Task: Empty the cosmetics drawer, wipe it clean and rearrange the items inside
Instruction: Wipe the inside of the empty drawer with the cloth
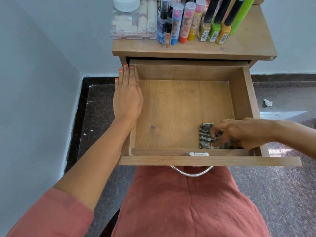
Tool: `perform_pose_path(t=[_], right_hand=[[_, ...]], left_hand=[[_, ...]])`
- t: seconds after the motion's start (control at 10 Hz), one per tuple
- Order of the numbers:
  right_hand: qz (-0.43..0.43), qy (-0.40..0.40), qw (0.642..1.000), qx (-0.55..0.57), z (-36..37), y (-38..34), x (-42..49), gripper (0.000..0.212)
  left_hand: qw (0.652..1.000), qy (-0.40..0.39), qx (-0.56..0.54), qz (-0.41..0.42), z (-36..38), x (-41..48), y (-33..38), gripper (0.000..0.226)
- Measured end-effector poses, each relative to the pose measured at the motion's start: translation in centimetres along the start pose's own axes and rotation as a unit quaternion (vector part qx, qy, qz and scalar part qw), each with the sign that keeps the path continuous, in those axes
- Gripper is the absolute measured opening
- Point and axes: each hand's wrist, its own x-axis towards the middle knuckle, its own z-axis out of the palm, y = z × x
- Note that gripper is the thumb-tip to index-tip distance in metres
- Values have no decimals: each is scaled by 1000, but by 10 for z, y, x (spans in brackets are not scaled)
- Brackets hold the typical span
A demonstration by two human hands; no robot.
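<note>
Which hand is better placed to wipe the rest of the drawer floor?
The right hand: its fingers grip the striped cloth on the drawer floor. The left hand lies flat on the drawer's left wall, holding nothing.

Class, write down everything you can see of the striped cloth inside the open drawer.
The cloth is small and crumpled, with dark grey and off-white stripes, and looks like woven fabric. It lies bunched on the wooden floor of the drawer, in the near right corner, close to the front wall. The right hand holds it with curled fingers dug into its folds and hides its right part.
</note>
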Motion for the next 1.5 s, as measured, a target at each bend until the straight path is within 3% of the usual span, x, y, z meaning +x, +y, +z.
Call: perform_pose_path(t=[0.2,0.4,0.5,0.6,0.7,1.0,1.3,1.5], right_hand=[[11,-19,997,-80,2,-8,-2,69],[13,33,995,-95,9,-10,5,69],[-23,144,986,-86,14,-5,8,72],[-17,158,986,-47,12,-6,11,61],[-1,85,996,-3,8,-8,14,56],[-68,157,973,155,-15,-32,57,48],[-78,146,968,191,-11,-24,47,36],[-13,85,982,169,0,-5,17,36]], left_hand=[[1000,2,-6,0,0,0,1,48],[1000,4,-11,-1,-1,-1,1,47],[1000,3,-7,-3,-1,-1,1,47],[1000,2,-5,-4,-1,-1,1,47],[1000,5,-5,-2,-1,-1,2,47],[1000,5,8,-2,-2,-1,2,47],[1000,2,6,-3,-1,-1,2,47],[1000,5,1,-2,-2,0,1,47]])
